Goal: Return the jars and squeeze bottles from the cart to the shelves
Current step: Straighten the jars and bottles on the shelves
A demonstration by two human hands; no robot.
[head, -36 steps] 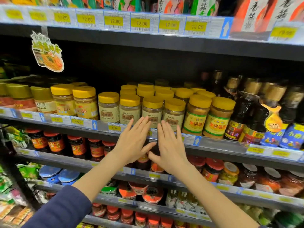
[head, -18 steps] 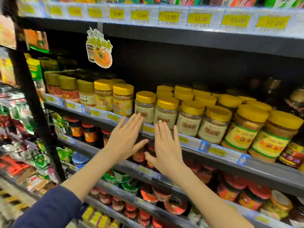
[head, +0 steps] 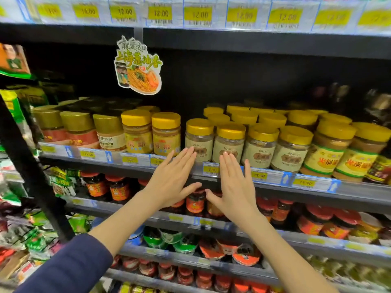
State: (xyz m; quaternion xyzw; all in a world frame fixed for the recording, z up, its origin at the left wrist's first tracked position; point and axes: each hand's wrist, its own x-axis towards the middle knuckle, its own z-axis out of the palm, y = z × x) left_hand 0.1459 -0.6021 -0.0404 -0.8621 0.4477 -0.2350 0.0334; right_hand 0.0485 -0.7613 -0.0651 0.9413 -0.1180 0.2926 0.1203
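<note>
Rows of yellow-lidded jars (head: 228, 142) stand on a grey shelf (head: 268, 178) at chest height. My left hand (head: 171, 178) and my right hand (head: 237, 185) are held up flat side by side in front of the shelf edge, fingers straight, palms toward the jars, holding nothing. The fingertips of both reach the front row's beige-labelled jars (head: 198, 140); whether they touch is unclear. The cart and any squeeze bottles are out of view.
A paper noodle-sauce sign (head: 137, 66) hangs from the shelf above. Red-lidded dark sauce jars (head: 118, 189) fill the shelf below, with flat tubs (head: 211, 248) lower down. A black upright post (head: 27, 166) and hanging packets (head: 12, 208) stand at left.
The view has swung left, so the jars shifted right in frame. Both hands stay flat and empty, now slightly higher against the front jars.
</note>
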